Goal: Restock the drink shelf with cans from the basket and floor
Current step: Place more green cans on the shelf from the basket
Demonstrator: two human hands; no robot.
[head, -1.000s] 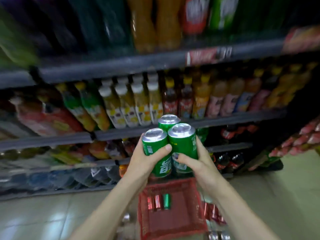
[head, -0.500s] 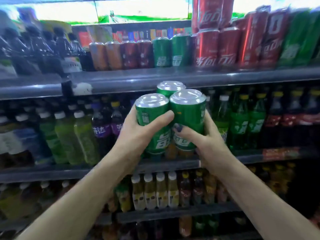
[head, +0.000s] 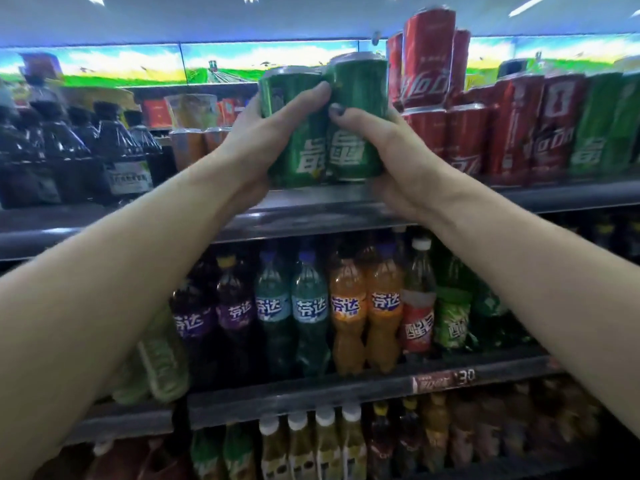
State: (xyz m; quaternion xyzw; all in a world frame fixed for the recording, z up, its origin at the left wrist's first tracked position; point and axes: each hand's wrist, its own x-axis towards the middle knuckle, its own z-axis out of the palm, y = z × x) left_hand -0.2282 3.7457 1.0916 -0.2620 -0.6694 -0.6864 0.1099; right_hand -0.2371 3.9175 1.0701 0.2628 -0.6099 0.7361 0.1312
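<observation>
Both hands, left hand (head: 263, 147) and right hand (head: 391, 150), clasp upright green cans (head: 332, 133) (pressed together) above the top shelf's (head: 346, 209) front edge, beside red cans (head: 464, 133).

- A third can behind the two green cans (head: 325, 133) is mostly hidden.
- Both palms are hidden behind the cans.
- Bottom-row bottles (head: 311, 448) are cut off.
- The price tag (head: 445, 378) is blurred.

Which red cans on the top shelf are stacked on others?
The tall red cans just right of the hands' green cans; they sit atop the lower red row, others stand single-height.
</observation>
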